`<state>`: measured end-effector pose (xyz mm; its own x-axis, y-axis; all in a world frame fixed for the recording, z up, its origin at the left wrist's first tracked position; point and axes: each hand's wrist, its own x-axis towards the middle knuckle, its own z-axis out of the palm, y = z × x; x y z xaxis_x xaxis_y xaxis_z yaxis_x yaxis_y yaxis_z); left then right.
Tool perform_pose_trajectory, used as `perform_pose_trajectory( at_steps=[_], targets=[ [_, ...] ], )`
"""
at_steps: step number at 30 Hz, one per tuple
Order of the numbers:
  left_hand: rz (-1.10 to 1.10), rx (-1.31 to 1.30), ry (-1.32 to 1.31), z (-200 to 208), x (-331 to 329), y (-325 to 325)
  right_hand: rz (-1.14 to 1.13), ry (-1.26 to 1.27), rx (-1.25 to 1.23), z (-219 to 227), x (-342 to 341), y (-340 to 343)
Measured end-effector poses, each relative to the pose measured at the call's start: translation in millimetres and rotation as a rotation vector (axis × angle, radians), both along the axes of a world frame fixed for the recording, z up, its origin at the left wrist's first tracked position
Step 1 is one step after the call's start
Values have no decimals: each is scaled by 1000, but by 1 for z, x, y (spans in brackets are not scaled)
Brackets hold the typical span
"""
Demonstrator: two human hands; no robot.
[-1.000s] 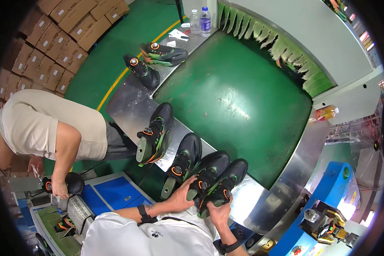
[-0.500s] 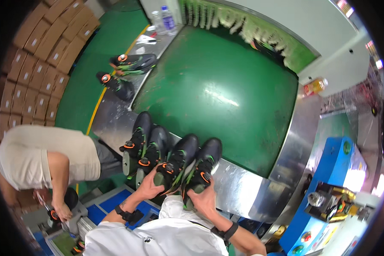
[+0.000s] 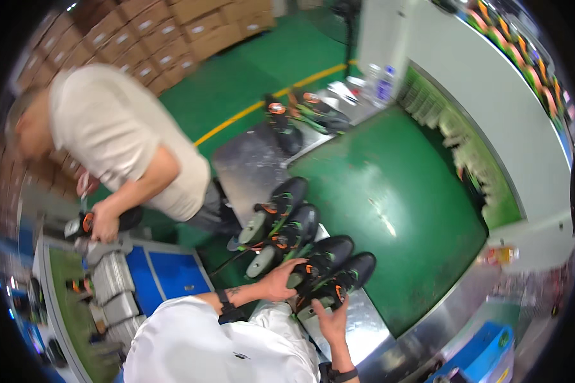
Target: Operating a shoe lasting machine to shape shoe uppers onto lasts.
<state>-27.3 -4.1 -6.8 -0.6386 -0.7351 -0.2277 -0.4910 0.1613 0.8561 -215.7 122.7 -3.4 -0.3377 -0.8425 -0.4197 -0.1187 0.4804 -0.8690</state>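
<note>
Two dark shoes with orange dials and green trim lie side by side at the metal edge before me, toes pointing away. My left hand (image 3: 280,281) is closed around the heel of the left shoe (image 3: 331,251). My right hand (image 3: 332,321) grips the heel end of the right shoe (image 3: 356,270), thumb and fingers on either side. Just left of them, two matching shoes rest close together, a nearer shoe (image 3: 303,223) and a farther shoe (image 3: 290,193). Their pale soles face me.
A green conveyor belt (image 3: 390,191) runs to a fringed tunnel opening (image 3: 453,140). Another pair of shoes (image 3: 284,131) and plastic bottles (image 3: 383,87) stand on the far metal ledge. At left a co-worker (image 3: 128,140) holds a shoe over a machine. Stacked cartons (image 3: 166,45) stand behind.
The view has swung left, so the belt and shoes appear farther right and more of the co-worker shows. Both my hands stay at the same two shoes.
</note>
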Motion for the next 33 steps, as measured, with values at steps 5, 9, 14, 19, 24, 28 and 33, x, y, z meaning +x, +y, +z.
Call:
perform_pose_trajectory(
  at_steps=[5, 9, 14, 19, 24, 28, 33],
  targets=[
    [232, -258, 76, 7, 2, 25, -129, -383, 165, 5, -9, 31],
    [281, -545, 204, 37, -9, 51, -87, -278, 121, 5, -8, 73],
    [198, -423, 292, 79, -48, 61, -196, -305, 77, 1, -24, 121],
    [-185, -356, 328, 93, -115, 6, -338, -302, -1, 27, -64, 99],
    [-534, -369, 103, 73, -191, -66, -313, -174, -109, 61, -116, 41],
    [-672, -346, -80, 15, -256, -141, -147, 112, -71, 90, -179, -6],
    [-738, -697, -300, -88, -304, -222, -43, 309, 16, 129, -279, -79]
  ],
)
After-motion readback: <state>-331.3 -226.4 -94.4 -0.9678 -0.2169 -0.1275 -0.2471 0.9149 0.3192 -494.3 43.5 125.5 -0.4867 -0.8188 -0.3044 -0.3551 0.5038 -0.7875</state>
